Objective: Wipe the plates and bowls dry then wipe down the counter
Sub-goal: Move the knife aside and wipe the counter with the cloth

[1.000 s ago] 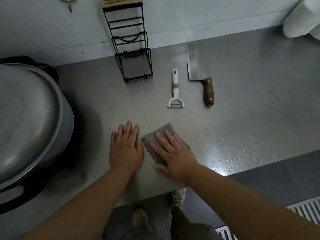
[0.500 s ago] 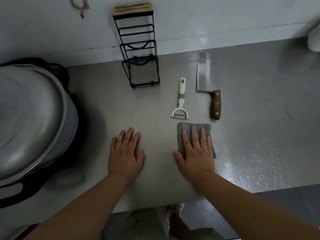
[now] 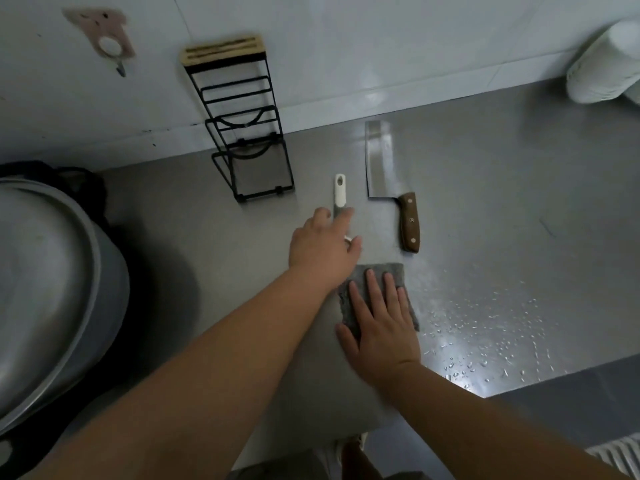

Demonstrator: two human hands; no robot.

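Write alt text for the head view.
A person's right hand presses a grey cloth flat on a steel counter while the left hand covers part of a white peeler. A cleaver lies beside it; water droplets dot the counter at right.

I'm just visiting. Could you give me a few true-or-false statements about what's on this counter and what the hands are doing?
1. The right hand lies flat on the grey cloth. True.
2. The left hand holds the cleaver. False: the cleaver lies untouched; the left hand is on the peeler.
3. Water droplets dot the counter right of the grey cloth. True.
4. The black wire rack holds plates. False: no plates show in it.
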